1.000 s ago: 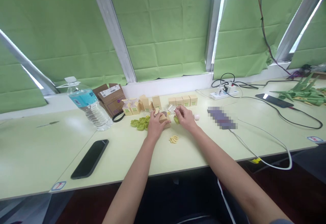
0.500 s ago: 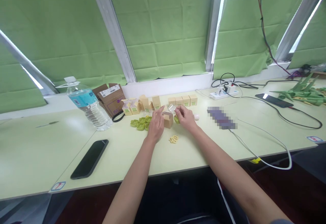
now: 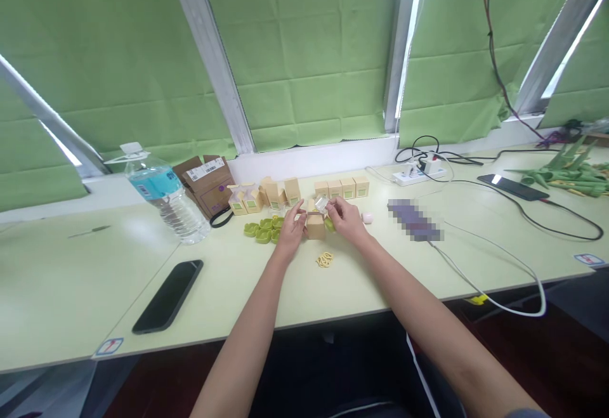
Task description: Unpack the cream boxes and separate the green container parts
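My left hand (image 3: pixel 291 233) has its fingers closed against the left side of a small cardboard box (image 3: pixel 315 228), which stands upright on the table with its top flaps up. Pinched in my right hand (image 3: pixel 347 220) is a small clear plastic container (image 3: pixel 321 203), just above and behind the box's top. Green flower-shaped cups (image 3: pixel 263 235) lie left of my left hand, partly hidden by it. A little pile of yellow rings (image 3: pixel 324 260) lies in front of the box. Beside my right hand sits a small pink object (image 3: pixel 367 217).
Several small boxes stand behind, open ones (image 3: pixel 252 198) to the left and closed ones (image 3: pixel 347 188) to the right. A water bottle (image 3: pixel 169 199), a brown carton (image 3: pixel 209 189) and a phone (image 3: pixel 167 296) are at left. A power strip (image 3: pixel 417 176) with cables lies at right.
The small box has turned so that one face points toward me, and my left fingers have shifted along its side. The clear container stays in my right hand, almost unmoved.
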Action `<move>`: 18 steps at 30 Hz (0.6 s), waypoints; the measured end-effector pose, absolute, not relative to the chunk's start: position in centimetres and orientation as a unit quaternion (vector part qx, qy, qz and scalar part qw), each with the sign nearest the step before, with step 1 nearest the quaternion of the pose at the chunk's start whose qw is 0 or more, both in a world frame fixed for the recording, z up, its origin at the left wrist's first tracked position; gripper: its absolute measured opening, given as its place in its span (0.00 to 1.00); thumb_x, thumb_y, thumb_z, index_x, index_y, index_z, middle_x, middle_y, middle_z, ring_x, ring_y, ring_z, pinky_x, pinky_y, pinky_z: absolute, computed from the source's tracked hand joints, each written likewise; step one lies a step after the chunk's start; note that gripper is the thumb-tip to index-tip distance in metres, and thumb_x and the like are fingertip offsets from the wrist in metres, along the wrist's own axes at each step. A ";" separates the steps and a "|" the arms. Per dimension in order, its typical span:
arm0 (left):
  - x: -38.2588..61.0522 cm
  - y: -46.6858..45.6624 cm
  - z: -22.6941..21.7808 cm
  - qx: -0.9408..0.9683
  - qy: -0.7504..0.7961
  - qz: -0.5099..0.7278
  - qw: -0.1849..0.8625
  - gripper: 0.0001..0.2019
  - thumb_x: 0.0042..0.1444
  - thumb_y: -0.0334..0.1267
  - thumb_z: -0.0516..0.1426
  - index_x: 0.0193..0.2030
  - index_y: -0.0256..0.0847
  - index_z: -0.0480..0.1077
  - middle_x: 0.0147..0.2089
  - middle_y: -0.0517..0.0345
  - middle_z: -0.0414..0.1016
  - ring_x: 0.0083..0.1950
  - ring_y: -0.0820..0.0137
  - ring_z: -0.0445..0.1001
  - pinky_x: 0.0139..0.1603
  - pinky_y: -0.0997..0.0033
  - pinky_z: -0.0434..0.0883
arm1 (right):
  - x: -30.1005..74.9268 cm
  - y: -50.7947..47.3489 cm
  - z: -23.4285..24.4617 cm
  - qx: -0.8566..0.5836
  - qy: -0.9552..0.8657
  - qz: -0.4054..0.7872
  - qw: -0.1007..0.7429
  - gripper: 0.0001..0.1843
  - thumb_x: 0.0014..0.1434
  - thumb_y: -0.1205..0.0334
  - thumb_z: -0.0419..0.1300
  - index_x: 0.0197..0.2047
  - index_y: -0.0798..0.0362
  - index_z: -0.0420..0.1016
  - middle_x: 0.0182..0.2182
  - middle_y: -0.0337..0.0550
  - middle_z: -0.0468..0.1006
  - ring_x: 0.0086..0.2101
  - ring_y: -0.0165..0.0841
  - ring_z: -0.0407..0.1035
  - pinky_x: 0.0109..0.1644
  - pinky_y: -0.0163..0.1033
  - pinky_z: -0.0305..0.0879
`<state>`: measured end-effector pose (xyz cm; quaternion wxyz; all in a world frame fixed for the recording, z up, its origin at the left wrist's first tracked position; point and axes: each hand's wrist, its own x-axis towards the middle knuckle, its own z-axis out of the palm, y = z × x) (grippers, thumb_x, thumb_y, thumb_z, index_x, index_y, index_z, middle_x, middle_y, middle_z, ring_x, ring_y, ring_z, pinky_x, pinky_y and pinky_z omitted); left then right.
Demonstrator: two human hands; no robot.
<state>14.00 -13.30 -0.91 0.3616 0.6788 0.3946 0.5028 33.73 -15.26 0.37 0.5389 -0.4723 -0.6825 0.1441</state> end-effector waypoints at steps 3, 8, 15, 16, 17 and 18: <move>14.1 -13.4 -0.8 0.663 0.393 0.484 0.415 0.35 0.58 0.60 0.59 0.67 0.43 0.65 0.52 0.46 0.75 0.24 0.76 0.69 0.25 0.72 0.68 | 33.8 -15.2 0.3 -0.471 -0.683 0.145 0.539 0.14 0.65 0.49 0.51 0.37 0.49 0.69 0.22 0.37 0.71 0.24 0.33 0.63 0.30 0.36 0.55; 14.0 -13.5 -0.3 0.637 0.390 0.498 0.440 0.31 0.51 0.57 0.65 0.56 0.39 0.71 0.49 0.48 0.77 0.24 0.77 0.69 0.26 0.72 0.67 | 33.8 -15.2 0.4 -0.472 -0.683 0.145 0.539 0.14 0.65 0.50 0.51 0.37 0.49 0.69 0.22 0.36 0.70 0.24 0.33 0.63 0.30 0.36 0.55; 14.0 -13.6 -0.1 0.618 0.410 0.510 0.435 0.23 0.45 0.56 0.68 0.37 0.39 0.69 0.26 0.63 0.71 0.22 0.77 0.64 0.25 0.76 0.62 | 34.2 -15.0 0.3 -0.489 -0.657 0.142 0.556 0.15 0.65 0.48 0.52 0.38 0.50 0.70 0.21 0.35 0.68 0.22 0.32 0.62 0.29 0.36 0.53; 14.0 -13.6 0.0 0.617 0.421 0.511 0.426 0.23 0.45 0.56 0.68 0.36 0.39 0.69 0.24 0.64 0.70 0.22 0.78 0.63 0.23 0.76 0.61 | 34.3 -14.9 0.3 -0.491 -0.650 0.143 0.562 0.15 0.65 0.48 0.51 0.38 0.50 0.70 0.21 0.35 0.68 0.22 0.32 0.62 0.29 0.36 0.53; 13.9 -13.7 0.2 0.612 0.431 0.515 0.418 0.24 0.45 0.57 0.67 0.35 0.39 0.69 0.24 0.64 0.69 0.21 0.77 0.62 0.22 0.76 0.59 | 34.4 -14.8 0.2 -0.493 -0.644 0.144 0.567 0.15 0.65 0.48 0.51 0.38 0.50 0.70 0.21 0.35 0.69 0.23 0.32 0.63 0.29 0.36 0.54; 13.9 -13.7 0.5 0.602 0.440 0.526 0.409 0.24 0.45 0.58 0.67 0.35 0.40 0.69 0.24 0.64 0.70 0.21 0.77 0.62 0.21 0.76 0.59 | 34.4 -14.7 0.2 -0.494 -0.640 0.146 0.570 0.16 0.66 0.47 0.51 0.38 0.50 0.70 0.21 0.36 0.70 0.23 0.32 0.63 0.30 0.36 0.54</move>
